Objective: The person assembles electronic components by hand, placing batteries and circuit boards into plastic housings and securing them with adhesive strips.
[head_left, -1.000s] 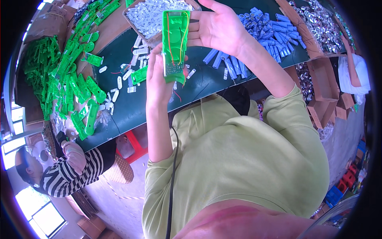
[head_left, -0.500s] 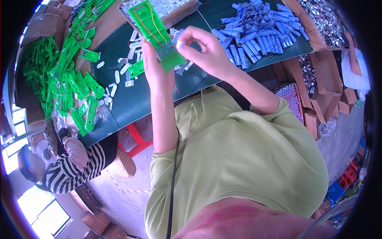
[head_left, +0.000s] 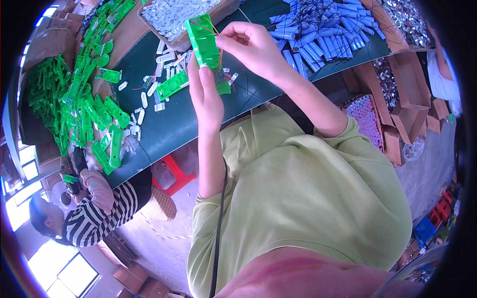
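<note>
My left hand (head_left: 206,102) is closed around a bright green plastic housing (head_left: 197,37), holding it up over the table with its hollow inside showing. Thin red and orange wires (head_left: 212,25) run out of the housing. At the housing's right edge, the thumb and fingers of my right hand (head_left: 256,49) are pinched together on these wires. A small dark circuit board (head_left: 219,76) shows beside my left hand, partly hidden. Another green housing (head_left: 172,85) lies on the table behind my left hand.
A carton of clear plastic parts (head_left: 174,17) stands at the back. Blue cylinders with black wires (head_left: 323,37) are heaped to the right. Green housings (head_left: 89,109) pile up on the left, where a person in a striped top (head_left: 102,216) sits. Small white pieces (head_left: 144,99) lie scattered on the green table (head_left: 174,124).
The green housing has tipped in my left hand, turning its hollow side more into view. My right fingers have moved slightly up along it, and the wires now stick out past its edge.
</note>
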`<state>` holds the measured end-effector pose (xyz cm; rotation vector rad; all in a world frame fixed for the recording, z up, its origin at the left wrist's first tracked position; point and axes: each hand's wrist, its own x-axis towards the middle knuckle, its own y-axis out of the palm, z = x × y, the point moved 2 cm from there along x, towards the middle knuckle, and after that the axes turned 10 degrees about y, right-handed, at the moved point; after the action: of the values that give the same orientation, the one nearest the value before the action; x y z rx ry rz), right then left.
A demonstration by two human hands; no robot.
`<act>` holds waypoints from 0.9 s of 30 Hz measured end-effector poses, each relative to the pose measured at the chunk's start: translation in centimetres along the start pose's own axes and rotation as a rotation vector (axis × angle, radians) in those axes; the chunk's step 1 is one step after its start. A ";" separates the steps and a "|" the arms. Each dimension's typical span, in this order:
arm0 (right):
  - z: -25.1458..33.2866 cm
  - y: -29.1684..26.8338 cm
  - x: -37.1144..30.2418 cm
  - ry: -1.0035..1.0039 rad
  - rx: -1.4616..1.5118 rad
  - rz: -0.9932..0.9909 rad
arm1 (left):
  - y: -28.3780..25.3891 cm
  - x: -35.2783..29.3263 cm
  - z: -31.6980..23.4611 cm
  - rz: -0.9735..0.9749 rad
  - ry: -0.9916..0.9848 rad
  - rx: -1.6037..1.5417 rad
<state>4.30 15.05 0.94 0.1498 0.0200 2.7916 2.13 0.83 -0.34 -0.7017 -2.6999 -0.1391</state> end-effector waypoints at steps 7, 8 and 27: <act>-1.2 3.2 -2.2 -0.282 -0.404 -0.259 | 0.6 1.8 1.1 -0.213 -0.045 -0.276; -1.1 3.3 -2.2 -0.387 -0.506 -0.328 | 0.7 2.0 1.1 -0.235 -0.090 -0.351; -1.9 -28.9 14.3 0.299 -1.576 -0.110 | 1.2 3.8 3.8 -0.034 -0.176 -0.348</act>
<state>0.44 47.13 -0.47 -0.6055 -1.8506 1.9135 -1.60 4.26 -2.57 -0.7985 -2.8891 -0.5929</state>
